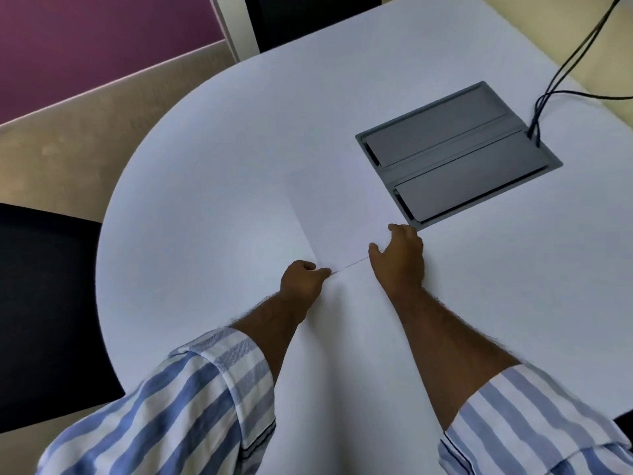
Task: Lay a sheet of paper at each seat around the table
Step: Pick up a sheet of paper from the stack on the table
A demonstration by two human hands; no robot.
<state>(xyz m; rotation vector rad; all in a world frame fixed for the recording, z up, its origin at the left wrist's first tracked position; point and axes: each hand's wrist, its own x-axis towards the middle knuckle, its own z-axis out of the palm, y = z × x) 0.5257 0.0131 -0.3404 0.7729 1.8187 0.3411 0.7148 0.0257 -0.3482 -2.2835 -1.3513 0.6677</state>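
A white sheet of paper lies flat on the white table, hard to tell from it; its left edge and near edge show as faint lines. My left hand pinches the sheet's near left corner between thumb and fingers. My right hand rests on the near right part of the sheet, fingers curled over its edge. Both forearms reach forward from striped blue and white sleeves.
A grey cable hatch with two lids is set into the table right of the paper, with black cables running out of it to the upper right. A dark chair seat stands at the table's left edge, another at the far end.
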